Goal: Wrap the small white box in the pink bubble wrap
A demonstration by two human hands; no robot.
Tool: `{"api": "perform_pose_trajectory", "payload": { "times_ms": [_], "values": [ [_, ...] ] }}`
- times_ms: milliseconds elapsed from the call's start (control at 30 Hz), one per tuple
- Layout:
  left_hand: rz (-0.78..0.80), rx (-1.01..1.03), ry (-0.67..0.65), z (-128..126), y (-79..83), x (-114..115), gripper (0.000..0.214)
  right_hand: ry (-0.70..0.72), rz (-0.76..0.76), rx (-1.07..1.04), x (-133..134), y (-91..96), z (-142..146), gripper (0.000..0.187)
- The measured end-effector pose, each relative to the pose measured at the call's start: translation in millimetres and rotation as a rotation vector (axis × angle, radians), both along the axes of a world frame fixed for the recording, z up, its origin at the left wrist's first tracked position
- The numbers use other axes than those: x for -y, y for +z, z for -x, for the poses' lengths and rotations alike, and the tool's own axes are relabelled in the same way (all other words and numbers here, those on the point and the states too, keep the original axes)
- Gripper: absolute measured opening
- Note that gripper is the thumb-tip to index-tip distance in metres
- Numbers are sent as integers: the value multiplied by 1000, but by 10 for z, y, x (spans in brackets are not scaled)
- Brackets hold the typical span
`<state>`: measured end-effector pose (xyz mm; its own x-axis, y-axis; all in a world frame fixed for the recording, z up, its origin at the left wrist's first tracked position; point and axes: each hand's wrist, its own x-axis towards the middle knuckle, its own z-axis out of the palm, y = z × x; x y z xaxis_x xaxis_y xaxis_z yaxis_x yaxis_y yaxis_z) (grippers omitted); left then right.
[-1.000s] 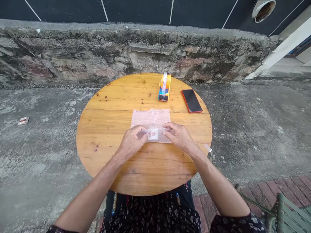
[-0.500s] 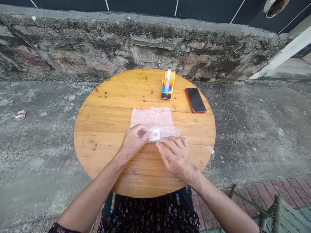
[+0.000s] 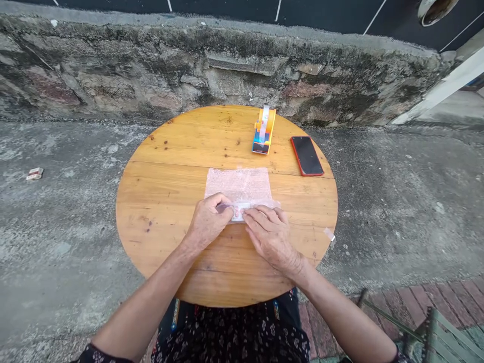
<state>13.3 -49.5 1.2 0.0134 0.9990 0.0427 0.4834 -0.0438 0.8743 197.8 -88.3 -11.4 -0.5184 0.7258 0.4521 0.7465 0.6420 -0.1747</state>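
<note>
A pinkish, see-through sheet of bubble wrap (image 3: 239, 184) lies on the round wooden table, its near edge folded over a small white item with red marks (image 3: 237, 213). What kind of item this is, I cannot make out. My left hand (image 3: 212, 217) is closed at its left end, thumb on top, gripping the item and the wrap together. From the right, my right hand (image 3: 270, 232) rests on the folded wrap with its fingers stretched out flat, the fingertips touching the right part of the item.
A yellow and blue tape dispenser (image 3: 263, 132) stands at the back of the wooden table (image 3: 170, 186). Right of it lies a phone with a red edge (image 3: 307, 156). A piece of clear tape (image 3: 329, 234) sticks to the right rim. Behind rises a stone wall (image 3: 159, 75).
My right hand has flattened from curled fingers and shifted slightly left, onto the wrap over the white item. My left hand keeps its grip. The view has shifted slightly.
</note>
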Motion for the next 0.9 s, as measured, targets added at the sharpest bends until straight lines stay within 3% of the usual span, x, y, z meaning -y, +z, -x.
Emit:
{"api": "perform_pose_trajectory", "payload": {
  "times_ms": [267, 500, 667, 733, 833, 867, 900],
  "values": [
    [54, 54, -63, 46, -55, -28, 9, 40, -15, 88, -45, -30, 59, 31],
    [125, 168, -114, 163, -144, -134, 30, 56, 34, 91, -107, 18, 55, 29],
    [164, 58, -62, 390, -149, -106, 32, 83, 45, 104, -130, 58, 50, 30],
    [62, -83, 45, 444, -107, -13, 32, 89, 44, 106, -134, 55, 46, 31],
    [-314, -336, 222, 377, -36, 216, 30, 92, 42, 105, -136, 34, 40, 32],
    [-435, -381, 194, 311, -25, 301, 29, 93, 39, 102, -136, 25, 38, 32],
    [-518, -395, 84, 230, -24, 382, 30, 93, 37, 98, -137, 17, 36, 31]
  ]
}}
